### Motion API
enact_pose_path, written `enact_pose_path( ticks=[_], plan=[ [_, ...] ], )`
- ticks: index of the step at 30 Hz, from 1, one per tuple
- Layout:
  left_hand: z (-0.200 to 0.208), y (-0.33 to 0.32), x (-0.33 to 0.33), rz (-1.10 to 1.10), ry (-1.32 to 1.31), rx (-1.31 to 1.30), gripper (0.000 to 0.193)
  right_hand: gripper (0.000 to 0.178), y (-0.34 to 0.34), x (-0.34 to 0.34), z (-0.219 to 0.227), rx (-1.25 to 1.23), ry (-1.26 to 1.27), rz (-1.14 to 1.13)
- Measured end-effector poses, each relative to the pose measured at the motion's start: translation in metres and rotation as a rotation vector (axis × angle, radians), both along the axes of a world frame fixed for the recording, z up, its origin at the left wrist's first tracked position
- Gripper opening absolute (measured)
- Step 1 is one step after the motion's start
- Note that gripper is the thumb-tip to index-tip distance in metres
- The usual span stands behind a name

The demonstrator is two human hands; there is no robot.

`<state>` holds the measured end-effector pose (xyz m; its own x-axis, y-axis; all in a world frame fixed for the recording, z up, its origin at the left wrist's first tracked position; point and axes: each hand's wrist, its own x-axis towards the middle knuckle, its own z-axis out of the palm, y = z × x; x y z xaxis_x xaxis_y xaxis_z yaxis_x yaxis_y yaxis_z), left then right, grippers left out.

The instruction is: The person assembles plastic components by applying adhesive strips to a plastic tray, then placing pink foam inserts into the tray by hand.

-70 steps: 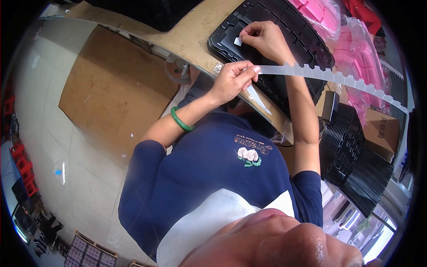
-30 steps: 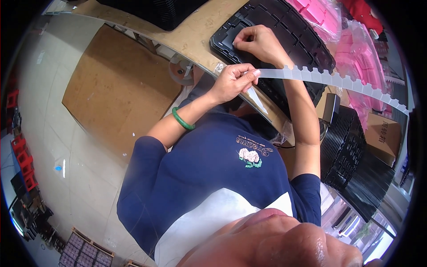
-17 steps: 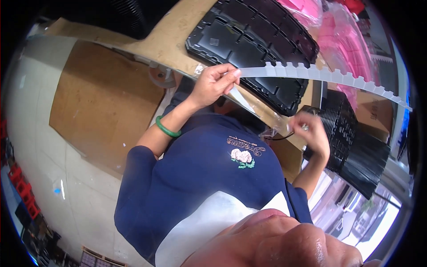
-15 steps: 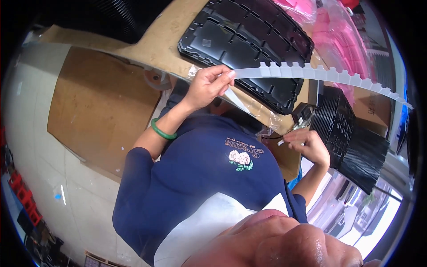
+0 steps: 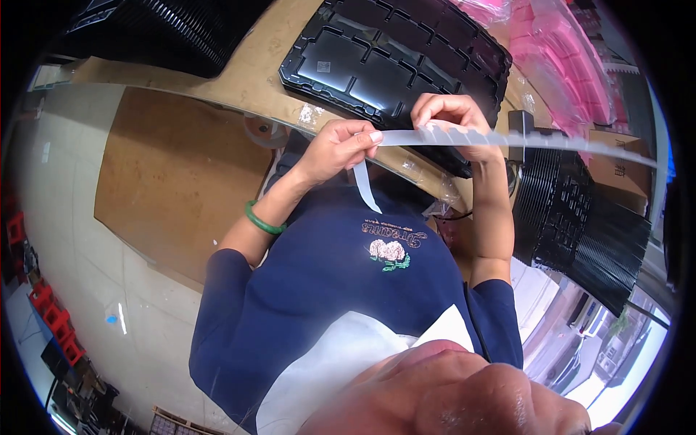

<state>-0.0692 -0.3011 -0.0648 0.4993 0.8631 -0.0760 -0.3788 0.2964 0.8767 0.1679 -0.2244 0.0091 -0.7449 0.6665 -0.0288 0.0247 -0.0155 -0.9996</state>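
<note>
A long translucent white plastic strip with tabs along its far edge stretches rightward, blurred toward its far right end. My left hand, a green bangle on its wrist, pinches the strip near its left end. From under those fingers a plain tail of white strip hangs down toward my shirt. My right hand is at the strip a little further right, its fingers bent and pinching at one of the tabs; the exact contact is partly hidden. Behind both hands a black moulded plastic tray lies on the brown table.
Stacked black trays stand at the far left of the table. Pink moulded trays in clear plastic lie at the far right. Black ribbed trays and a cardboard box are at the right. A brown board lies at the left.
My right hand has moved up and away from my body, from near the table edge to the strip. The strip has dropped slightly nearer, and its loose tail now hangs toward my shirt.
</note>
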Motion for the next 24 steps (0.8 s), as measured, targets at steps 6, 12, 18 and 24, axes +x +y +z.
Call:
enact_pose_path(
  ticks=[6,12,18,24],
  plan=[
    [0.004,0.007,-0.004,-0.056,-0.029,-0.023,0.031,0.037,-0.001,-0.008,0.008,-0.049,0.039,0.017],
    [0.006,0.009,-0.005,-0.110,-0.045,-0.055,0.029,0.023,0.006,0.014,0.010,0.001,0.072,-0.009],
    [0.003,0.012,-0.006,-0.154,-0.055,-0.049,0.029,0.013,0.057,0.089,0.032,0.322,-0.427,-0.701],
    [0.001,0.012,-0.003,-0.172,-0.027,-0.017,0.031,0.025,0.157,0.160,-0.025,0.623,-0.864,-0.759]
  ],
)
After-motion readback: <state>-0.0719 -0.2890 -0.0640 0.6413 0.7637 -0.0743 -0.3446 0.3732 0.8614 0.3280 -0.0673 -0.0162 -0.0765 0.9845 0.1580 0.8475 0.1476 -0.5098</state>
